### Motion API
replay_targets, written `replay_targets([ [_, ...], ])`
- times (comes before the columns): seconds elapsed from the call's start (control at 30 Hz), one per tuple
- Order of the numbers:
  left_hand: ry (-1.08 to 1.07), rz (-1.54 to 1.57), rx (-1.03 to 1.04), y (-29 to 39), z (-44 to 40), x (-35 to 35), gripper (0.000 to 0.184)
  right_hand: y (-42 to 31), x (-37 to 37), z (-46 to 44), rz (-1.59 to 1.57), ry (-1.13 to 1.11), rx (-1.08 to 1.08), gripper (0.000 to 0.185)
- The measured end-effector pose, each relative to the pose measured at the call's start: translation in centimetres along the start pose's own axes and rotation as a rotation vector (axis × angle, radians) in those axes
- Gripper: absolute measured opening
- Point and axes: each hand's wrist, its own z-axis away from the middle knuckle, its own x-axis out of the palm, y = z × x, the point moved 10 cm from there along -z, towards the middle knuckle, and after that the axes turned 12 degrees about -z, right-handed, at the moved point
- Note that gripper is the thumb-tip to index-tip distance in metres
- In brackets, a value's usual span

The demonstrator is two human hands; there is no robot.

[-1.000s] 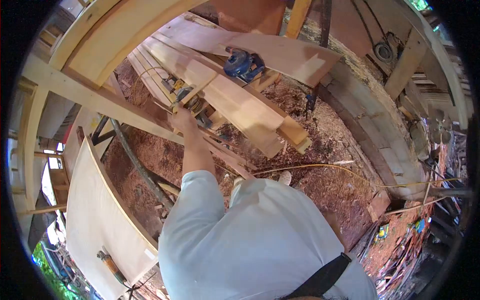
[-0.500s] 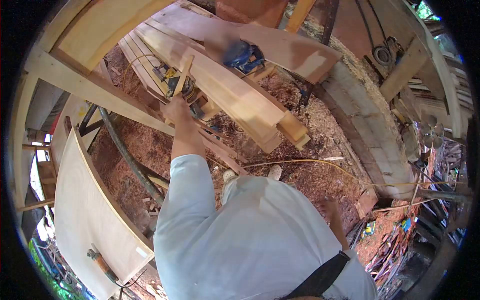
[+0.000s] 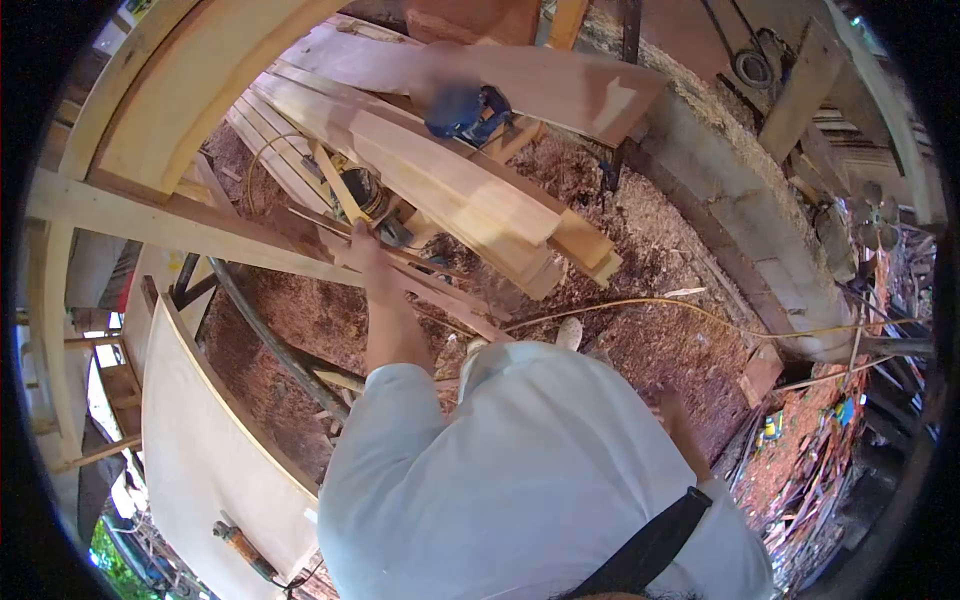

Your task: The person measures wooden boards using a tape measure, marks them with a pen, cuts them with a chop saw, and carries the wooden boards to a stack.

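Note:
My left hand (image 3: 368, 255) is closed around the lower end of a thin wooden strip (image 3: 338, 183), which slants up and to the left. Just beyond the fingers a dark power tool with yellow parts (image 3: 372, 192) sits beside the stacked long boards (image 3: 450, 185), partly covered by the strip. My right hand (image 3: 672, 408) hangs low at my right side, over the ground. It is blurred and its fingers cannot be made out; no object shows in it.
A blue and black power tool (image 3: 468, 115) rests on the boards. A pale curved panel (image 3: 215, 420) stands at left, with an orange-bodied tool (image 3: 243, 548) on it. A wooden beam (image 3: 190, 225) crosses the upper left. A yellow cord (image 3: 640, 302) runs over the shavings-covered ground (image 3: 560, 330).
The wooden strip in my left hand has swung from leaning right to leaning left, and its upper end is lower. The view has shifted slightly. My right hand stays low at my side.

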Motion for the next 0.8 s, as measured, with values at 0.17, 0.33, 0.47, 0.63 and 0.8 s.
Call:
replay_targets([
  [0.17,-0.068,-0.178,-0.419,-4.7,2.7,-0.1,0.021,-4.1,2.4,2.0,0.134,0.061,0.114,0.027],
  [0.33,-0.298,-0.187,-0.555,-5.9,3.7,1.0,0.013,-7.2,3.3,1.6,0.077,0.044,-0.085,0.020],
  [0.47,-0.438,-0.323,-0.658,-9.5,3.7,-0.3,0.021,-7.3,2.2,0.2,0.074,0.068,-0.242,0.017],
  [0.63,-0.066,-0.735,0.100,-0.2,-0.6,-2.1,0.048,-7.1,3.0,2.6,-0.195,0.025,-0.047,0.018],
  [0.8,-0.089,-1.290,0.287,6.8,-4.3,3.8,0.066,-4.5,1.0,1.7,-0.028,0.067,-0.117,0.016],
])
